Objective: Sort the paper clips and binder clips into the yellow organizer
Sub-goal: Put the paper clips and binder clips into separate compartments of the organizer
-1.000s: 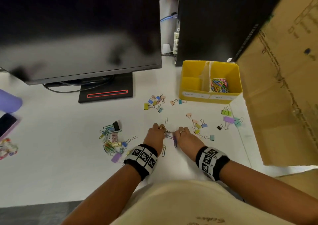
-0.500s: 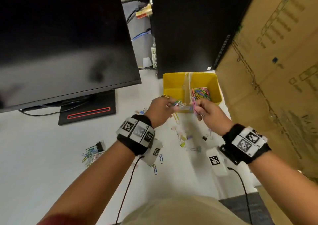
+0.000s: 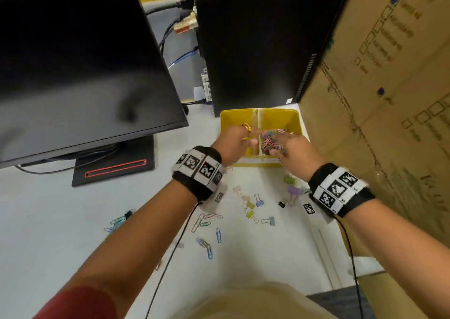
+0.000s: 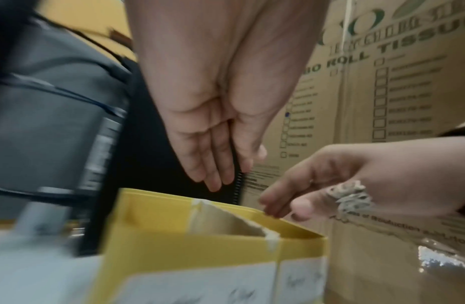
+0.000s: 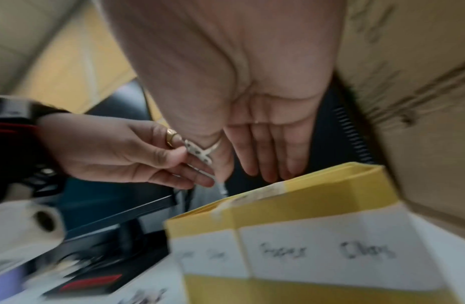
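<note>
The yellow organizer (image 3: 280,112) stands on the white desk in front of a black tower, split by a taped divider. Its right compartment holds a heap of coloured paper clips (image 3: 272,136), and a label there reads "Paper Clips" (image 5: 327,251). My left hand (image 3: 235,140) hovers over the left half, its fingers (image 4: 213,170) straight and holding nothing. My right hand (image 3: 287,145) hangs over the paper clip heap, with straight, bare fingers (image 5: 267,164). Loose paper clips (image 3: 207,221) and small binder clips (image 3: 253,204) lie on the desk nearer me.
A black monitor (image 3: 73,62) on a stand (image 3: 114,165) fills the left. The black computer tower (image 3: 263,38) rises right behind the organizer. A large cardboard box (image 3: 389,99) walls off the right. More clips lie at the left (image 3: 119,221).
Both hands rose from the desk, where they pinched paper clips, and moved forward to the organizer. The clips seen between the fingers half a second ago are gone; the fingers are now straight.
</note>
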The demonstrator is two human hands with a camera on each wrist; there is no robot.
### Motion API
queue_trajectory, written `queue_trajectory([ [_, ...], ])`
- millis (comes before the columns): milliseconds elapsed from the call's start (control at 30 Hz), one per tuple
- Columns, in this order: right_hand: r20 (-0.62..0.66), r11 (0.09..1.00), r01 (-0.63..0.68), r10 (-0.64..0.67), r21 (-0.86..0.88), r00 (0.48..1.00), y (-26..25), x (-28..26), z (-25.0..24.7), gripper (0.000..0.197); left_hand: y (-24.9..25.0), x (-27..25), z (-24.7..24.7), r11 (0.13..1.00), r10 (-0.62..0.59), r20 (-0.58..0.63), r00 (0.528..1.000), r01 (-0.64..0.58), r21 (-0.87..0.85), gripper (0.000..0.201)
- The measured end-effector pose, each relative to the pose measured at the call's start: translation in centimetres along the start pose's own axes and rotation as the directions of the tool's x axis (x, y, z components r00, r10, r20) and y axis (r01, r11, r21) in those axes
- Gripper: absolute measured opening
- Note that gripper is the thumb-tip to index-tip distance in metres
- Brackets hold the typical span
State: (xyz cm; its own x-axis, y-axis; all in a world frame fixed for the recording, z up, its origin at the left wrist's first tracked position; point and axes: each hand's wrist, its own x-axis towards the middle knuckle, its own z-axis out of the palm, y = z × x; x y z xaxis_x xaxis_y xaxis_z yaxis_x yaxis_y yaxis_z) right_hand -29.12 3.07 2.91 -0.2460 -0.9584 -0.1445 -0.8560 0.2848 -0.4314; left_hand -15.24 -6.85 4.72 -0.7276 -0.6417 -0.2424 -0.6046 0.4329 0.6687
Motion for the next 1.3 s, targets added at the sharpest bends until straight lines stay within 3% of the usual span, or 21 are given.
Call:
queue_trajectory([
  [67,-0.040,0.984,0.175,-0.173,0.044,0.984,-1.9,-1.7,1.9,0.031,-3.7,-2.9,-1.1,0.998,-0.038,-0.115,0.993,0.042,0.038,0.030],
  [100,0.022,0.964,0.254,-0.257,0.076,0.966,-2.8,-2.4,3.3,0.033,-5.7,-4.0,-1.4,0.992,-0.065,-0.164,0.984,0.082,0.096,0.031],
  [200,0.369,0.921,0.355,-0.390,0.161,0.844,-5.6,-3.5,8.6,0.046,-11.7,-6.4,-0.7,0.928,-0.230,-0.119,0.966,0.255,0.272,0.046],
  [267,0.488,0.900,0.415,-0.425,0.136,0.762,-7.1,-3.4,11.8,0.055,-14.2,-7.9,0.2,0.860,-0.357,-0.021,0.934,0.337,0.383,0.058],
  [367,0.582,0.850,0.527,-0.419,-0.019,0.696,-8.5,-3.9,14.5,0.059,-15.8,-10.1,1.5,0.786,-0.418,0.098,0.903,0.305,0.538,0.065],
  [533,0.663,0.804,0.594,-0.423,-0.041,0.618,-9.4,-6.4,14.4,0.046,-17.5,-12.7,2.7,0.738,-0.482,0.088,0.872,0.350,0.577,0.069],
  [600,0.603,0.815,0.579,-0.451,-0.024,0.659,-9.7,-6.0,13.9,0.038,-17.3,-13.3,2.5,0.734,-0.506,0.056,0.861,0.396,0.552,0.066],
  [733,0.324,0.891,0.443,-0.393,-0.095,0.861,-10.9,-0.7,12.8,0.040,-15.6,-11.7,1.3,0.773,-0.416,-0.092,0.905,0.405,0.489,0.058],
  [800,0.223,0.934,0.344,-0.316,-0.098,0.922,-11.6,2.3,12.2,0.041,-14.5,-9.9,0.8,0.811,-0.363,-0.117,0.924,0.375,0.449,0.057],
  [867,0.239,0.938,0.321,-0.285,-0.127,0.928,-12.2,4.4,11.9,0.044,-14.0,-8.4,0.8,0.807,-0.355,-0.049,0.934,0.332,0.487,0.058],
  [933,0.327,0.923,0.343,-0.273,-0.177,0.905,-12.3,5.2,12.0,0.045,-14.1,-7.7,1.2,0.748,-0.373,0.016,0.928,0.291,0.596,0.056],
  [1033,0.353,0.922,0.332,-0.248,-0.199,0.902,-11.4,5.3,12.8,0.045,-15.1,-8.4,1.6,0.701,-0.401,0.028,0.916,0.287,0.653,0.053],
  [1200,0.353,0.919,0.348,-0.267,-0.187,0.897,-9.9,5.5,14.0,0.035,-16.1,-9.2,0.9,0.741,-0.397,-0.035,0.917,0.342,0.577,0.053],
  [1300,0.338,0.924,0.324,-0.244,-0.203,0.909,-9.9,5.3,14.1,0.029,-14.9,-8.0,0.6,0.806,-0.287,-0.097,0.953,0.296,0.513,0.055],
])
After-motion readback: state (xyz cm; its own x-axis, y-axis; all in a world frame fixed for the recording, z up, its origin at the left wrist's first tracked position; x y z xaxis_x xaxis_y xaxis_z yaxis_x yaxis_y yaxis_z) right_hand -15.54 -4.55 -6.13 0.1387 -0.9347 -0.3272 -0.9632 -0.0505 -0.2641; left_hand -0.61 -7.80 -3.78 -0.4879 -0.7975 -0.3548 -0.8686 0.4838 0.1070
